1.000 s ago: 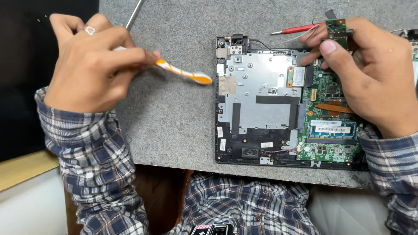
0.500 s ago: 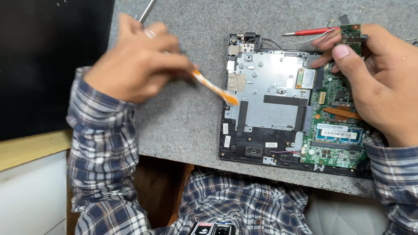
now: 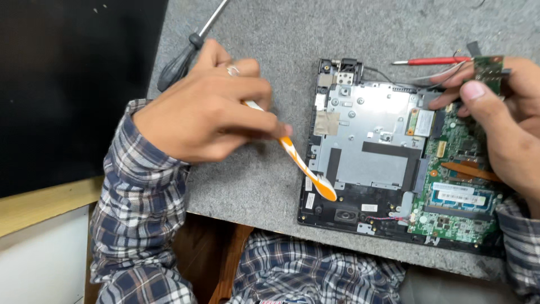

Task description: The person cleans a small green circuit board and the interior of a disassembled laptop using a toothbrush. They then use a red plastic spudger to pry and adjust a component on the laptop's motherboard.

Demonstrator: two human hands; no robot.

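Two hands | left [image 3: 205, 115] angles toothbrush [image 3: 306, 167] down | right [image 3: 506, 121] pinches small board [image 3: 488, 72]

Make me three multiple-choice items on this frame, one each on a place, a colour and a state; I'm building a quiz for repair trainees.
1. Where is the tip of the toothbrush?
A. at the left edge of the opened laptop
B. on the red tool
C. beside the black-handled screwdriver

2. What colour is the slim tool lying beyond the laptop?
A. blue
B. red
C. yellow

3. What is the right hand doing?
A. lying flat and empty
B. gripping the screwdriver
C. pinching a small green circuit board

Answers:
1 A, the orange-and-white head sits by the laptop's left rim, held by the left hand.
2 B, its handle is plainly red.
3 C, thumb and fingers clamp the board above the laptop.
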